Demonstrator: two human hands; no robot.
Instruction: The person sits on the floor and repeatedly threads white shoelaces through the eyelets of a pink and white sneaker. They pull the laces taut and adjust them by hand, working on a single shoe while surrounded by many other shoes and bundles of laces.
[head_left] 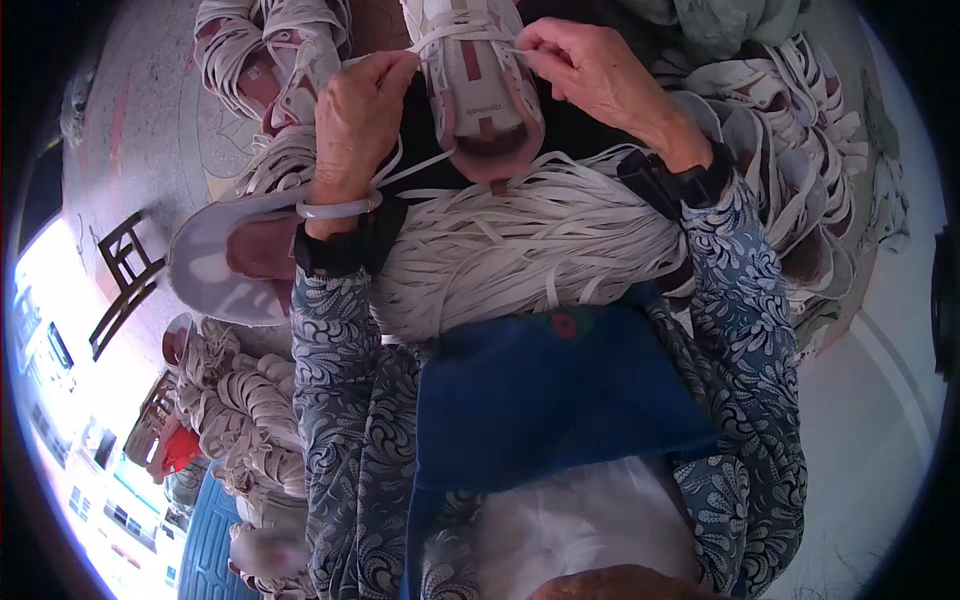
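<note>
A white and pink sneaker (480,85) stands at the top middle, its opening toward me and its toe cut off by the upper edge. White shoelace (465,38) runs across its front part. My left hand (362,115), left of the sneaker, pinches one stretch of this lace between thumb and finger. On the other side my right hand (590,75) pinches the lace too, its fingers bent. A loose lace end hangs from near my left hand toward the sneaker's heel. Below the sneaker, a thick bundle of white laces (530,240) lies across my lap.
Laced shoe parts (265,60) pile up at the upper left, with more shoe uppers (790,140) stacked at the right. A pale shoe piece (215,255) lies beside my left wrist. Further left are a small wooden stool (130,260), a long heap of shoe parts (245,400) and a blue chair (215,545).
</note>
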